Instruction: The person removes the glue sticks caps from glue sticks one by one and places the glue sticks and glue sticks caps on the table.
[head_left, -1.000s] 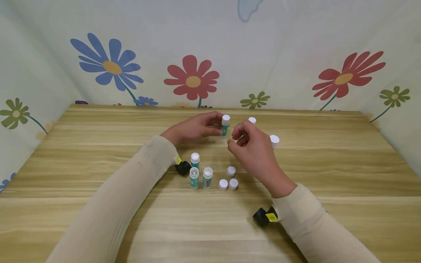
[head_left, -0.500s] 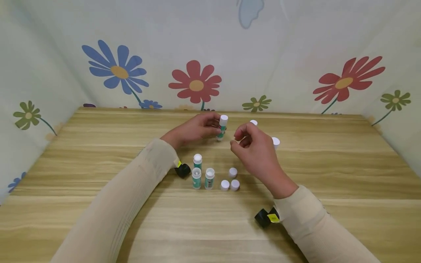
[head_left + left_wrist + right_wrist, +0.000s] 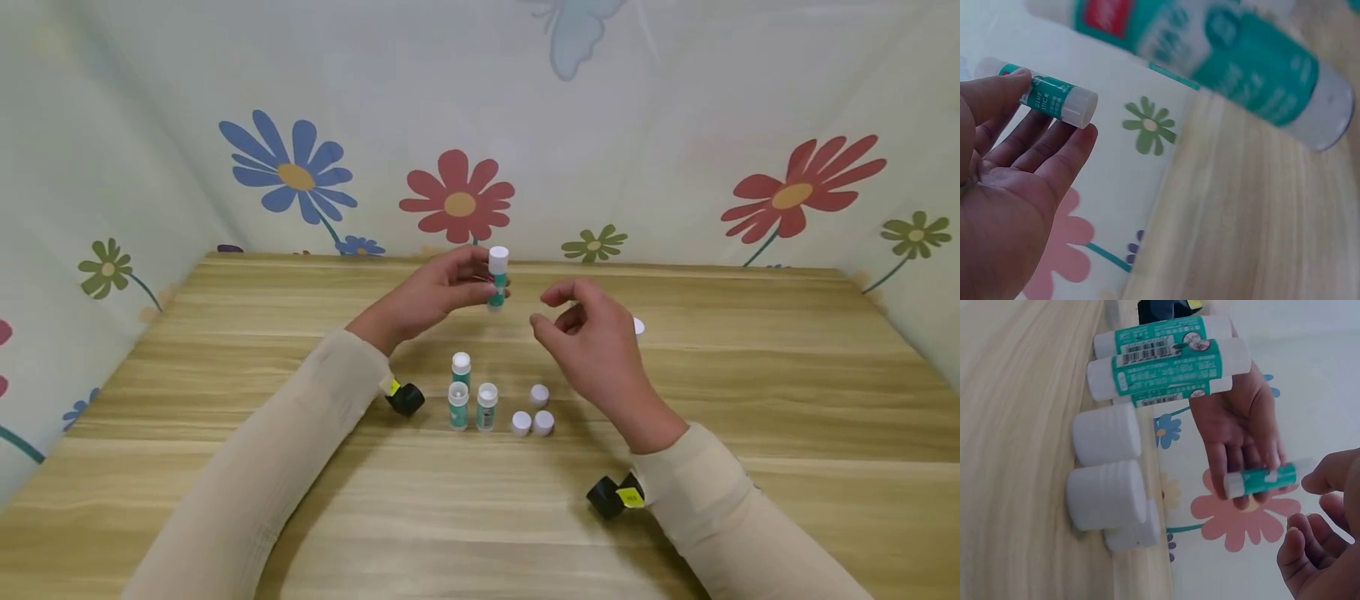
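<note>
My left hand [image 3: 480, 287] pinches a green glue stick [image 3: 497, 279] with a white cap and holds it upright above the table. The left wrist view shows the same glue stick [image 3: 1054, 100] at the fingertips [image 3: 1082, 134]. Just to its right hovers my right hand [image 3: 558, 312], fingers loosely curled and holding nothing. The right wrist view shows the held stick [image 3: 1266, 479] in the left hand [image 3: 1238, 431], with the right hand [image 3: 1322, 550] close below. Three glue sticks [image 3: 472, 392] stand on the table below the hands, with three loose white caps [image 3: 534, 412] beside them.
The wooden table [image 3: 787, 392] is walled in by flower-print panels [image 3: 675, 125]. Another white cap top [image 3: 638, 326] peeks out behind my right hand. Black wrist cameras [image 3: 405, 398] [image 3: 611, 497] sit at both cuffs.
My left hand has lifted the glue stick higher and a little leftward. My right hand has drawn away from it and its fingers have loosened.
</note>
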Action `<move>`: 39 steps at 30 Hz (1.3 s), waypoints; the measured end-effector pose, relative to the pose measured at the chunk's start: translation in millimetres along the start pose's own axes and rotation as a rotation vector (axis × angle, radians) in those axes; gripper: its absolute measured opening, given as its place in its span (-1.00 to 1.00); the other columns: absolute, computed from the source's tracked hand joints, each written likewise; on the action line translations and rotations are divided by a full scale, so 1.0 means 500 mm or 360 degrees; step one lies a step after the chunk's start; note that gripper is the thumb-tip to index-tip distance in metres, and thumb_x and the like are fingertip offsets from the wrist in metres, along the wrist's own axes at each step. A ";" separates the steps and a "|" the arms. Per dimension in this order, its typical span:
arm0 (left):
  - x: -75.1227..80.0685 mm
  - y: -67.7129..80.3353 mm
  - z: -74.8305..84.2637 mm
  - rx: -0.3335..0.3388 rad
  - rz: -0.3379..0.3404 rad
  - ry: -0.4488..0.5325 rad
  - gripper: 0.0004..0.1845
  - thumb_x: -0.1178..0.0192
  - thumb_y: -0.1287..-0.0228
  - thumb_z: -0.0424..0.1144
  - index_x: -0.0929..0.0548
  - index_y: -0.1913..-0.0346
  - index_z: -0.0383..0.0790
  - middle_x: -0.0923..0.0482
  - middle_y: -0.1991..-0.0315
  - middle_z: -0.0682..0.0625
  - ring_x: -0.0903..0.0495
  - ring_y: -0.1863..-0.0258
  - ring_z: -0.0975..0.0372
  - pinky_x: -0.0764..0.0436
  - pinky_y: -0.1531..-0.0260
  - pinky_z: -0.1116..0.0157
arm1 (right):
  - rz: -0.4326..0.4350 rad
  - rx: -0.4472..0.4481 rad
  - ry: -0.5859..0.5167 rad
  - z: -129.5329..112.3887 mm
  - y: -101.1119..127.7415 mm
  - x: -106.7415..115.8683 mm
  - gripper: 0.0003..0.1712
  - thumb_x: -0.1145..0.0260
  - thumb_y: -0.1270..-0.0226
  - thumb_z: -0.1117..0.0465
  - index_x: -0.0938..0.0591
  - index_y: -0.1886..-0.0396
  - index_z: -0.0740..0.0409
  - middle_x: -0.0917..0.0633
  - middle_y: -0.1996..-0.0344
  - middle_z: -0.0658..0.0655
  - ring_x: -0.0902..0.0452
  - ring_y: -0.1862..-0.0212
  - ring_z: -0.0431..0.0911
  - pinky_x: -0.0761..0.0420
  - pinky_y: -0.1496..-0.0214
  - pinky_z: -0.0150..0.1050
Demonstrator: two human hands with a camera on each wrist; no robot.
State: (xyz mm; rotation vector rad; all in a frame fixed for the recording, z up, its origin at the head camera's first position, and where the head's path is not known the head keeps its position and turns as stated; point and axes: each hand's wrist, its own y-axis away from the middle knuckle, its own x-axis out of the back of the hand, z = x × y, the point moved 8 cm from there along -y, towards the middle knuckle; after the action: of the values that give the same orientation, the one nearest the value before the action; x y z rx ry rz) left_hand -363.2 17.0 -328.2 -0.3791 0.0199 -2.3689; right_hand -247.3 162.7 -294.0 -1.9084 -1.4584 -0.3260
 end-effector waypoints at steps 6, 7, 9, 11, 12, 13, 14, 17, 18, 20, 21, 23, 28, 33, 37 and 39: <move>0.004 0.048 0.037 -0.0064 0.0082 0.0050 -0.58 -0.16 -0.38 -0.26 -0.41 -0.25 -0.20 -0.58 -0.07 -0.15 -0.61 -0.09 0.11 -0.53 -0.22 0.17 | -0.0060 0.0013 -0.0091 -0.014 -0.004 -0.005 -0.67 -0.36 -0.28 0.10 -0.58 -0.01 0.04 -0.63 0.11 0.02 -0.54 0.35 -0.11 -0.59 0.33 -0.33; 0.001 0.056 0.043 -0.0089 0.0091 0.0061 -0.59 -0.16 -0.38 -0.28 -0.41 -0.24 -0.22 -0.57 -0.06 -0.17 -0.61 -0.08 0.10 -0.53 -0.22 0.17 | -0.0072 0.0020 -0.0111 -0.018 -0.003 -0.006 -0.66 -0.37 -0.28 0.09 -0.58 -0.02 0.03 -0.63 0.10 0.01 -0.54 0.35 -0.11 -0.59 0.32 -0.34; -0.003 0.072 0.054 -0.0128 0.0119 0.0068 -0.61 -0.16 -0.37 -0.30 -0.43 -0.22 -0.22 -0.57 -0.06 -0.20 -0.62 -0.07 0.10 -0.55 -0.20 0.18 | -0.0095 0.0043 -0.0153 -0.026 -0.001 -0.008 -0.63 -0.37 -0.28 0.06 -0.58 -0.04 0.02 -0.63 0.09 0.00 -0.53 0.34 -0.11 -0.59 0.31 -0.36; -0.008 0.087 0.063 -0.0156 0.0153 0.0075 -0.63 -0.17 -0.37 -0.32 -0.44 -0.20 -0.21 -0.57 -0.06 -0.21 -0.62 -0.07 0.10 -0.56 -0.18 0.17 | -0.0109 0.0075 -0.0195 -0.035 0.000 -0.009 -0.62 -0.37 -0.28 0.04 -0.58 -0.05 0.01 -0.63 0.08 0.00 -0.53 0.35 -0.11 -0.58 0.31 -0.39; -0.011 0.094 0.068 -0.0170 0.0171 0.0069 -0.63 -0.17 -0.36 -0.32 -0.45 -0.19 -0.20 -0.57 -0.05 -0.20 -0.61 -0.06 0.09 -0.57 -0.17 0.17 | -0.0112 0.0094 -0.0212 -0.040 0.001 -0.010 -0.62 -0.38 -0.27 0.03 -0.58 -0.05 0.00 -0.63 0.08 -0.01 -0.53 0.35 -0.11 -0.58 0.31 -0.41; -0.014 0.101 0.071 -0.0180 0.0187 0.0066 -0.64 -0.18 -0.36 -0.33 -0.45 -0.18 -0.20 -0.57 -0.04 -0.20 -0.61 -0.06 0.09 -0.57 -0.16 0.17 | -0.0112 0.0118 -0.0223 -0.045 0.002 -0.010 -0.62 -0.38 -0.27 0.03 -0.58 -0.05 0.00 -0.63 0.09 0.00 -0.53 0.35 -0.11 -0.57 0.32 -0.42; -0.018 0.107 0.076 -0.0186 0.0201 0.0059 -0.65 -0.18 -0.35 -0.33 -0.46 -0.17 -0.20 -0.57 -0.03 -0.18 -0.61 -0.05 0.09 -0.58 -0.16 0.17 | -0.0109 0.0141 -0.0236 -0.051 0.003 -0.010 -0.61 -0.38 -0.26 0.02 -0.58 -0.05 0.00 -0.64 0.09 0.00 -0.53 0.36 -0.12 -0.57 0.32 -0.43; -0.034 0.121 0.086 -0.0199 0.0221 0.0028 -0.65 -0.19 -0.35 -0.33 -0.47 -0.16 -0.18 -0.58 -0.01 -0.12 -0.61 -0.03 0.10 -0.59 -0.13 0.19 | -0.0098 0.0204 -0.0276 -0.070 0.008 -0.007 -0.60 -0.40 -0.24 0.03 -0.60 -0.04 0.02 -0.65 0.10 0.02 -0.53 0.37 -0.12 -0.55 0.35 -0.44; -0.040 0.125 0.089 -0.0205 0.0224 0.0013 -0.65 -0.19 -0.35 -0.34 -0.47 -0.16 -0.18 -0.58 -0.02 -0.10 -0.62 -0.02 0.11 -0.60 -0.13 0.19 | -0.0098 0.0221 -0.0293 -0.076 0.010 -0.006 -0.60 -0.41 -0.24 0.03 -0.60 -0.04 0.02 -0.65 0.11 0.02 -0.53 0.38 -0.13 -0.55 0.36 -0.44; -0.053 0.132 0.098 -0.0215 0.0224 -0.0015 -0.65 -0.19 -0.34 -0.34 -0.47 -0.16 -0.18 -0.58 -0.04 -0.08 -0.62 -0.02 0.13 -0.60 -0.12 0.20 | -0.0100 0.0243 -0.0331 -0.086 0.013 -0.004 -0.59 -0.43 -0.22 0.04 -0.61 -0.04 0.02 -0.65 0.12 0.01 -0.54 0.39 -0.13 -0.55 0.38 -0.42; -0.058 0.135 0.102 -0.0224 0.0227 -0.0026 -0.65 -0.19 -0.34 -0.35 -0.47 -0.16 -0.17 -0.58 -0.04 -0.07 -0.62 -0.03 0.14 -0.60 -0.12 0.20 | -0.0099 0.0253 -0.0347 -0.091 0.014 -0.004 -0.59 -0.43 -0.21 0.04 -0.61 -0.03 0.01 -0.64 0.13 0.00 -0.53 0.40 -0.13 -0.55 0.39 -0.42; -0.067 0.141 0.113 -0.0246 0.0245 -0.0053 -0.65 -0.20 -0.33 -0.35 -0.47 -0.15 -0.17 -0.58 -0.05 -0.06 -0.63 -0.02 0.15 -0.61 -0.10 0.21 | -0.0099 0.0264 -0.0393 -0.099 0.016 -0.002 -0.60 -0.45 -0.19 0.04 -0.62 -0.02 0.00 -0.63 0.15 -0.03 -0.53 0.42 -0.13 -0.54 0.42 -0.40; -0.089 0.152 0.126 -0.0283 0.0306 -0.0135 -0.66 -0.23 -0.30 -0.35 -0.47 -0.10 -0.17 -0.58 0.01 -0.03 -0.64 0.03 0.19 -0.65 -0.03 0.26 | -0.0086 0.0252 -0.0500 -0.104 0.024 0.005 -0.65 -0.46 -0.17 0.08 -0.63 0.05 0.01 -0.64 0.20 -0.06 -0.51 0.47 -0.11 -0.55 0.44 -0.38; -0.102 0.159 0.127 -0.0294 0.0327 -0.0155 -0.69 -0.24 -0.29 -0.35 -0.48 -0.06 -0.15 -0.61 0.06 -0.02 -0.67 0.09 0.21 -0.67 0.02 0.27 | -0.0085 0.0234 -0.0511 -0.104 0.028 0.011 -0.72 -0.46 -0.18 0.11 -0.66 0.13 0.04 -0.66 0.26 -0.05 -0.52 0.48 -0.11 -0.56 0.43 -0.37; -0.107 0.155 0.126 -0.0305 0.0291 -0.0105 -0.69 -0.23 -0.30 -0.36 -0.48 -0.07 -0.17 -0.63 0.05 -0.06 -0.67 0.08 0.19 -0.67 0.00 0.26 | -0.0134 0.0206 -0.0456 -0.100 0.024 0.013 -0.73 -0.44 -0.21 0.10 -0.69 0.11 0.04 -0.67 0.33 0.01 -0.53 0.45 -0.11 -0.55 0.41 -0.36; -0.109 0.153 0.126 -0.0311 0.0267 -0.0078 -0.67 -0.22 -0.30 -0.37 -0.48 -0.09 -0.19 -0.63 0.03 -0.09 -0.67 0.07 0.18 -0.66 -0.01 0.25 | -0.0190 0.0183 -0.0457 -0.097 0.021 0.014 -0.72 -0.42 -0.23 0.10 -0.69 0.08 0.03 -0.67 0.32 0.03 -0.55 0.42 -0.11 -0.56 0.38 -0.36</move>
State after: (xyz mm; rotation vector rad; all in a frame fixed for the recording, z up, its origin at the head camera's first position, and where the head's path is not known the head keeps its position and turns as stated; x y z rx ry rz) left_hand -257.2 3.1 -291.8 -0.5090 0.2522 -2.1971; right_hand -224.9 134.7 -258.9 -1.8354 -1.7430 -0.0198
